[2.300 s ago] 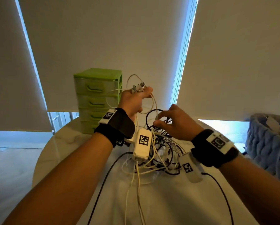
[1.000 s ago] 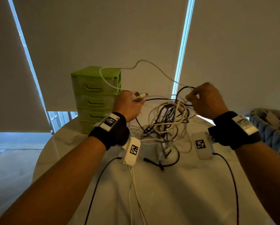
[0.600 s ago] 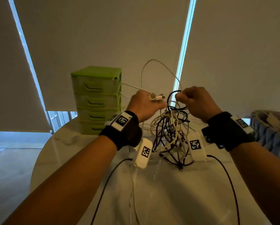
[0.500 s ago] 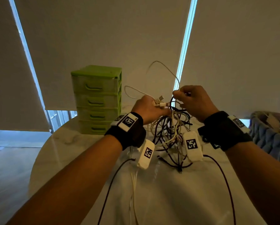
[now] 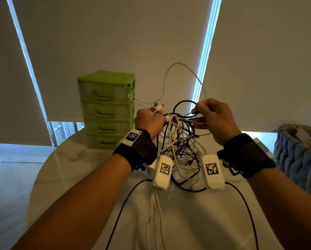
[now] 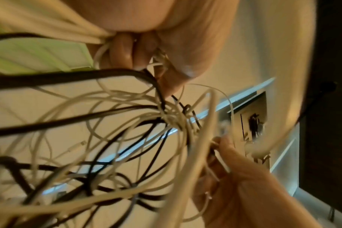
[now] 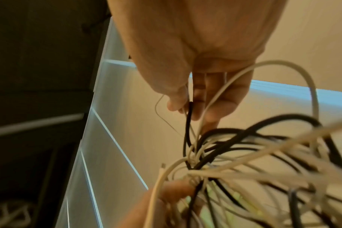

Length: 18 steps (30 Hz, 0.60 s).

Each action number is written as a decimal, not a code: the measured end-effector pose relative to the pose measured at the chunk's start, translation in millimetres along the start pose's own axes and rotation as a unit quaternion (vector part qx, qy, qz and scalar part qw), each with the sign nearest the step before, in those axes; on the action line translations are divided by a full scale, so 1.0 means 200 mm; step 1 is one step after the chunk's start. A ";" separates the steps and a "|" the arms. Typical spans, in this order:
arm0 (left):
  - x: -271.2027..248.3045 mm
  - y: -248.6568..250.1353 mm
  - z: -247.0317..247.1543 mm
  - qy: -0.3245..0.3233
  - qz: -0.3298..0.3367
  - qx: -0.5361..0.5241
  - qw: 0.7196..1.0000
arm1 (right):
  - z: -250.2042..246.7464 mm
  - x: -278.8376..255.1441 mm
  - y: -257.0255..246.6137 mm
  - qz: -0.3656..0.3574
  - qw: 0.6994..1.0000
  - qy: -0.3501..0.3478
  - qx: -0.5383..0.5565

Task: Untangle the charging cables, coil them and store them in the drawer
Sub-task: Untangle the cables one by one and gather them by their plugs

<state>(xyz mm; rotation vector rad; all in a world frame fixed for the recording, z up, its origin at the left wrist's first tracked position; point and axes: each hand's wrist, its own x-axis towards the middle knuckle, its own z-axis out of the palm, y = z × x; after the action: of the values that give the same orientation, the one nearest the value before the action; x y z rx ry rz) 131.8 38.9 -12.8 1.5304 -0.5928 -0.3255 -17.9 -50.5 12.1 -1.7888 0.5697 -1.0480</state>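
Left hand [image 5: 149, 121] pinches the white plug ends, right hand [image 5: 214, 118] pinches a white strand and black loop. The cable tangle [image 5: 180, 141] hangs between and below both grips, above the counter [image 5: 70, 168]. Both hands are equally near, so the knot likely loosens sideways.

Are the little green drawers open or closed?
Closed. All four fronts of the green plastic drawer unit sit flush with its frame, none pulled out.

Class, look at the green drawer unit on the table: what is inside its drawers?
Nothing can be made out. All four drawers of the green drawer unit are shut, and their cloudy fronts hide any contents. The tangled cables are outside it, held by both hands above the table.
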 end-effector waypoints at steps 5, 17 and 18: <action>-0.03 0.05 0.01 -0.058 -0.020 -0.046 0.997 | 0.04 -0.02 0.01 -0.047 0.969 -0.105 -0.220; 0.07 -0.04 -0.08 -0.069 -0.133 -0.077 0.986 | -0.21 0.03 0.10 -0.074 0.936 0.099 -0.330; 0.09 -0.06 -0.10 -0.090 -0.148 -0.079 0.982 | -0.24 0.05 0.10 -0.010 0.965 0.073 -0.253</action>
<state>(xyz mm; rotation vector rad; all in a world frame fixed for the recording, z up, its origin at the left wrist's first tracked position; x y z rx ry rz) 159.2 44.8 -20.9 1.4428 -0.4674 -0.7287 -52.7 -90.1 7.5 -2.1688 0.9814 -1.1216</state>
